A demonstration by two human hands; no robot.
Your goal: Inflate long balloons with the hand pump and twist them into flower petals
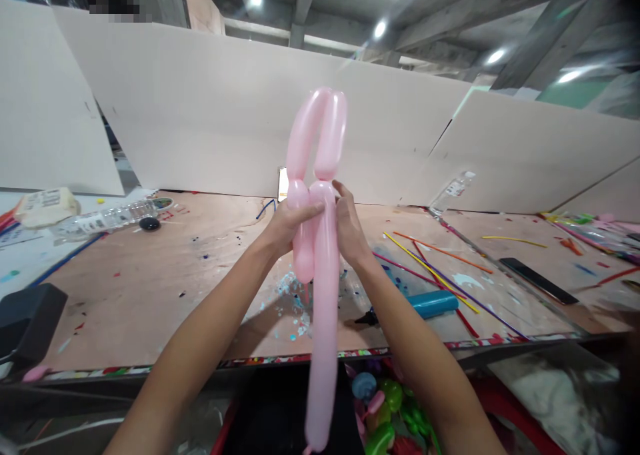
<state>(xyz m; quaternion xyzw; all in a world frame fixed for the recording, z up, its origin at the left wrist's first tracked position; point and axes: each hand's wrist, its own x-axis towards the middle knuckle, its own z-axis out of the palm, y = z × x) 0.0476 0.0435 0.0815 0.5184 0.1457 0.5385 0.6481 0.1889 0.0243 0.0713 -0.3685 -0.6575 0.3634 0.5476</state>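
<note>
I hold a long pale pink modelling balloon [323, 295] upright above a wooden worktable [150, 288]. Its top is folded into two long loops, and a long tail hangs down past the table's front edge. My left hand [287, 225] is closed round the small bubbles at the twist. On the other side of that same twist, my right hand [347, 225] pinches the balloon. Both hands meet at the joint below the loops.
A blue hand pump [425, 304] and several thin uninflated balloons [435, 272] lie to the right. A black phone [537, 280] rests further right, a plastic bottle [107, 218] far left. Coloured balloon pieces [387, 408] fill a bin below the table edge. White boards wall the back.
</note>
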